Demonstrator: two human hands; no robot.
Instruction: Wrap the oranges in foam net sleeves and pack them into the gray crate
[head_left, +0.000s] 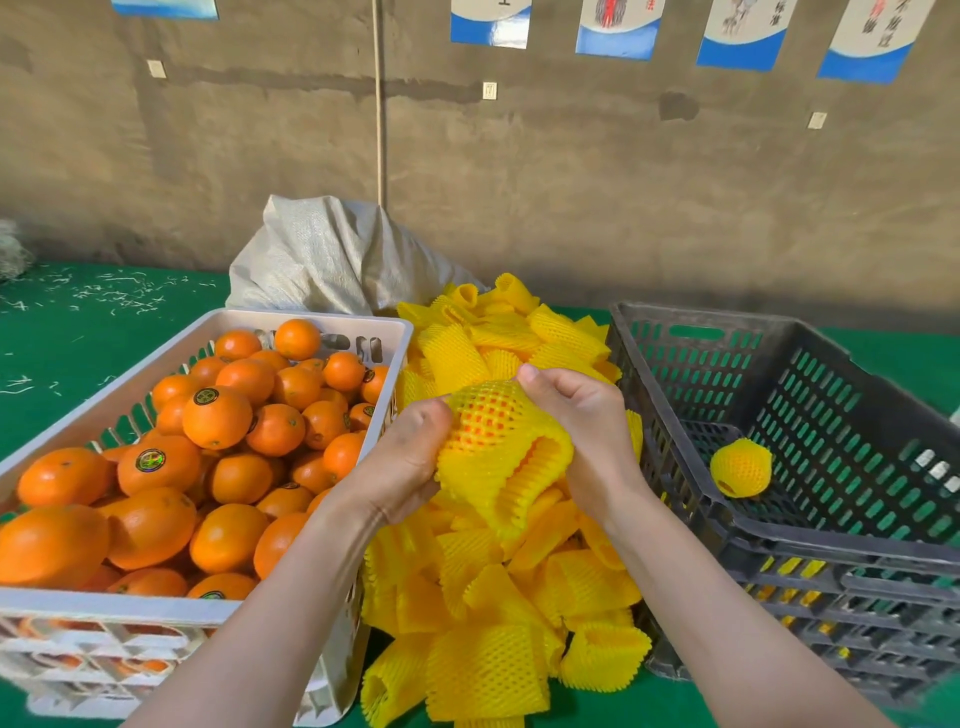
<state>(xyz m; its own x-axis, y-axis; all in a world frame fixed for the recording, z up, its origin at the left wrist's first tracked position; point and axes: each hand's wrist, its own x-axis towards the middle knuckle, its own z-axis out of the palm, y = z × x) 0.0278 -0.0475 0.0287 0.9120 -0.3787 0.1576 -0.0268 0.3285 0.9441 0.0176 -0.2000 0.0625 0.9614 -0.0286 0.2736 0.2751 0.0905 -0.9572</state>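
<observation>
working the yellow foam net sleeve (501, 457) over an orange (483, 423), both hands are on it above the sleeve pile (498, 613): left hand (402, 460) grips the sleeve's near side, right hand (584, 421) pinches its far edge. the fruit sits in the upper half, tail hanging loose. next, probably, pull it fully over, then reach right to the gray crate (810, 525), where one wrapped orange (740, 466) lies.

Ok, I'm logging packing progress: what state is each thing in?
Foam sleeve: stretched over an orange, lower end open.
Left hand: grips the sleeve.
Right hand: grips the sleeve.
White crate: full of bare oranges.
Gray crate: holds one wrapped orange.
Sleeve pile: loose between the crates.
</observation>
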